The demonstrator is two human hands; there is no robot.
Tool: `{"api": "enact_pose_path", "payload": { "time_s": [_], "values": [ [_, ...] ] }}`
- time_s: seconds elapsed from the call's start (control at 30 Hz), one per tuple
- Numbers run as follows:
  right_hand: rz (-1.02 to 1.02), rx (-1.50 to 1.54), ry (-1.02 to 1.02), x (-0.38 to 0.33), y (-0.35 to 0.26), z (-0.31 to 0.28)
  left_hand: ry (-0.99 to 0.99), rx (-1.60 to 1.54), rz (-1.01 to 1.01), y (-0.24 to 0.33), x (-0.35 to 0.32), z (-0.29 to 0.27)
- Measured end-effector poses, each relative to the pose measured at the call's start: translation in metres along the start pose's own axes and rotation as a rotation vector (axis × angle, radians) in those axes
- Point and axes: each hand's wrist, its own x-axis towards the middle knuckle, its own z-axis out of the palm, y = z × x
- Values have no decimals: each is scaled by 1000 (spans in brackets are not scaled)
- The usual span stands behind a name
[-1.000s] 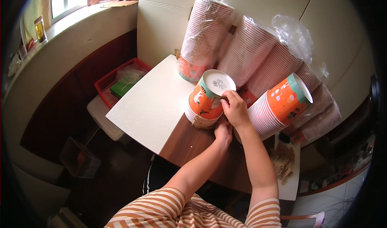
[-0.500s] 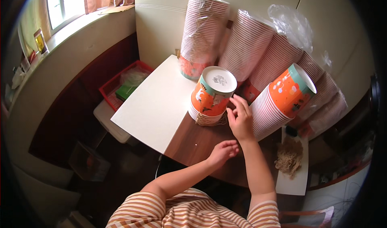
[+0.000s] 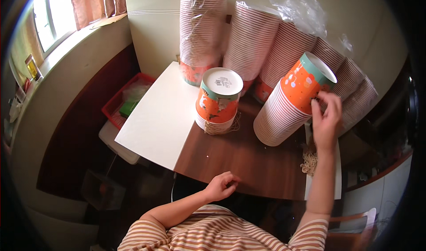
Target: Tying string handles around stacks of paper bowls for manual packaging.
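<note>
One tall cup stack (image 3: pixel 289 102), bases up, long axis vertical

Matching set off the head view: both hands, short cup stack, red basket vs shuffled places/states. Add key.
Things
1. left hand
2. right hand
3. short cup stack
4. red basket

Places or states
A. beyond the left edge of the table
B. up beside the orange top cup of the tall cup stack
C. upside down, with twine around its lower part
D. fingers curled, near the table's front edge

Pairs: 1-D, 2-B, 3-C, 4-A
</note>
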Motion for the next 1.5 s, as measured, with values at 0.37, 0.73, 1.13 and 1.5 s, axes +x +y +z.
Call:
{"api": "enact_pose_path", "payload": {
  "time_s": [0.37, 0.73, 1.13, 1.5],
  "values": [
    [36, -162, -115, 61, 52, 12, 31, -75, -26, -1, 0, 4],
    [-60, -202, 18, 88, 53, 1, 47, -89, -20, -6, 0, 3],
    [-70, 67, 493, 23, 4, -121, 76, -50, 11, -6, -5, 2],
    [1071, 1556, 66, -238, 4, 4, 135, -528, -114, 71, 42, -28]
  ]
}}
